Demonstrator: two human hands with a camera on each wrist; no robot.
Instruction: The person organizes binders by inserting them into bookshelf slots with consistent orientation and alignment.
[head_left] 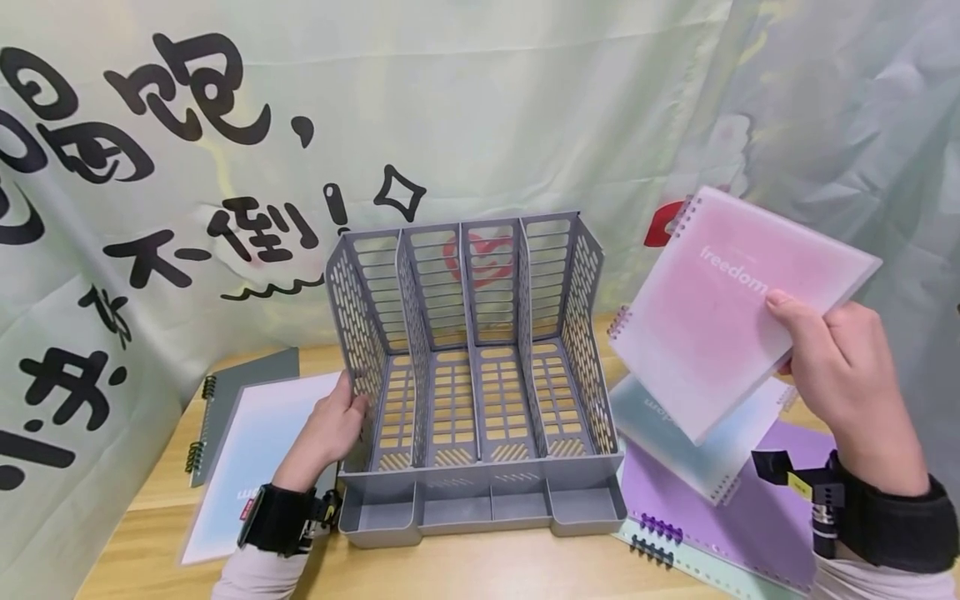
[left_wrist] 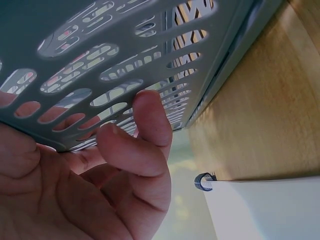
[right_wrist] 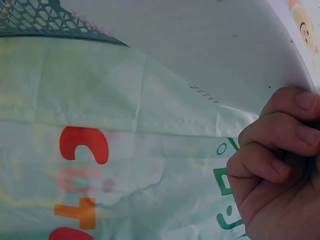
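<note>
Left hand: side wall of grey rack gripped. Right hand: pink notebook pinched, thumb on cover, held raised right of rack. Rack is stood upright on wooden table. Teal-white notebook is laid on purple notebook; pale blue notebook is laid left of rack.

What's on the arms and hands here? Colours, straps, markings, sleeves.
Left hand and right hand: no gloves. Wide black left wristband and right wristband, each with small dark hardware attached; a yellow tag shows on the right one's hardware. Pale left sleeve and right sleeve. I can't make out any cables.
</note>
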